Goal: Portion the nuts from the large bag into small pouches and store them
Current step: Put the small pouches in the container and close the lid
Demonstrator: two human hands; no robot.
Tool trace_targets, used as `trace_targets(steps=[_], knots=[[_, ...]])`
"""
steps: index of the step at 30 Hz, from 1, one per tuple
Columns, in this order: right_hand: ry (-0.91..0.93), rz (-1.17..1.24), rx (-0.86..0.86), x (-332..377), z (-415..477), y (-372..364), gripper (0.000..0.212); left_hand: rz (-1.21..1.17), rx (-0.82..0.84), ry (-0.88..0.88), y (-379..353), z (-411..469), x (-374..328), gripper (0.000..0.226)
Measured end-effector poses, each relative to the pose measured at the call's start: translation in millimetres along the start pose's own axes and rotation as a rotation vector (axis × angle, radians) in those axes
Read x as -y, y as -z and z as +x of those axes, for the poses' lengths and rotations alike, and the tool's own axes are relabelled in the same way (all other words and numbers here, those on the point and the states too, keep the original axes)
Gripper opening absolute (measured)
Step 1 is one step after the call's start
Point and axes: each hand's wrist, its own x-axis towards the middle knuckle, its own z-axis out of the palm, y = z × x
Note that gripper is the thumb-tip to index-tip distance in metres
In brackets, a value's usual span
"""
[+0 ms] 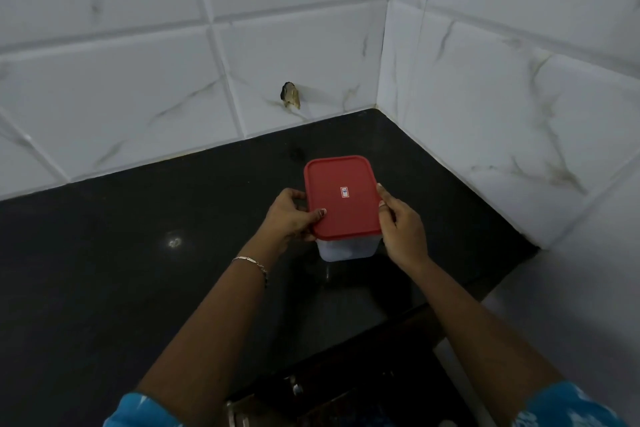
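Black countertop meets white tiled walls at a corner. Near that corner, my left hand and right hand grip the container by its long sides; long axis points away from me. Red lid carries a sticker; text unreadable.

Single cam, head-worn, wide-angle: looks fwd & down onto the black table, facing the tiled wall corner. Close in: left hand, right hand and the red-lidded box sit approx. mid-frame.
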Motion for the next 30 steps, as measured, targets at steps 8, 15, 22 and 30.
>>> trace_targets(steps=[8, 15, 22, 30], knots=[[-0.003, 0.054, -0.016, -3.9, -0.6, -1.9, 0.039, -0.002, 0.035, 0.019, 2.2, -2.6, -4.2, 0.058], [0.024, -0.024, 0.011, -1.7, 9.7, 8.2, 0.025, 0.208, -0.002, -0.028, 1.0, -0.8, -5.2, 0.066], [0.022, -0.173, -0.160, 23.0, 60.9, 6.0, 0.028, 0.629, -0.238, -0.291, -8.7, 11.6, -28.2, 0.067], [0.060, -0.644, 0.120, 35.1, 131.7, -32.1, 0.049, 0.960, -0.225, -0.352, -32.4, 74.0, -60.3, 0.041]])
